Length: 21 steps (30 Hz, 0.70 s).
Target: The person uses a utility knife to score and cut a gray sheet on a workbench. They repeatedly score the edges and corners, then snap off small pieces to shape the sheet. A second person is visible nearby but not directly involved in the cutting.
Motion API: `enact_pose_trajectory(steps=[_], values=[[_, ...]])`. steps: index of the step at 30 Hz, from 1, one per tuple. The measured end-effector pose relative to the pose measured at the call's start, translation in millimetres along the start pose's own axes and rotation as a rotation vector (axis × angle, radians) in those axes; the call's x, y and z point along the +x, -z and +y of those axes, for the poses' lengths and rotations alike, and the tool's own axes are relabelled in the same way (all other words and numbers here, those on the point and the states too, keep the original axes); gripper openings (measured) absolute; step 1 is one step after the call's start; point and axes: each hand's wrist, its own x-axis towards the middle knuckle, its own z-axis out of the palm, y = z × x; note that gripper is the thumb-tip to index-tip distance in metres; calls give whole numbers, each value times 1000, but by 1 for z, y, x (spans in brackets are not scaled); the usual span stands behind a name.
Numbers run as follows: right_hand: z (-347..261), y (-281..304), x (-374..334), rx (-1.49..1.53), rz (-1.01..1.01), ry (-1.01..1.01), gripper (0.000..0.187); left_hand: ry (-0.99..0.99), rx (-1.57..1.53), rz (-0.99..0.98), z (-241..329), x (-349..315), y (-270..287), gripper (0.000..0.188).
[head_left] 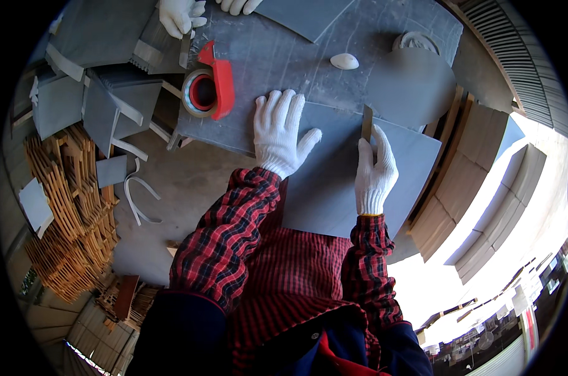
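Note:
My left hand (279,131), in a white knit glove, lies flat with its thumb spread out. It rests at the left edge of a grey rectangular panel (328,182), which overhangs the near side of the table toward my body. My right hand (377,169), gloved too, grips a thin flat metal blade (367,121) between thumb and fingers. The blade points away from me over the right half of the panel; whether it touches the surface I cannot tell. A red tape dispenser (223,88) with a wide roll sits left of my left hand.
Across the grey table (265,56), a co-worker's gloved hand (180,15) holds another blade. A white rounded object (344,61) lies on the tabletop. Grey panels (96,31) pile up at left, above stacked wooden strips (71,188). Stacked boards (466,175) stand at right.

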Motion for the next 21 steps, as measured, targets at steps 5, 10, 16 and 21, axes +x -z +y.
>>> enact_pose_trajectory(steps=[5, 10, 16, 21], values=[[1, -5, 2, -50, 5, 67, 34, -7, -9, 2, 1, 2, -1, 78], [-8, -12, 4, -307, 12, 136, 37, -6, 17, 14, -2, -1, -2, 79], [-5, -17, 3, -446, 17, 177, 39, -24, 22, 25, -2, 1, -4, 79], [-2, -20, 4, -450, 25, 212, 40, -13, 31, 10, -1, 1, -4, 79]])
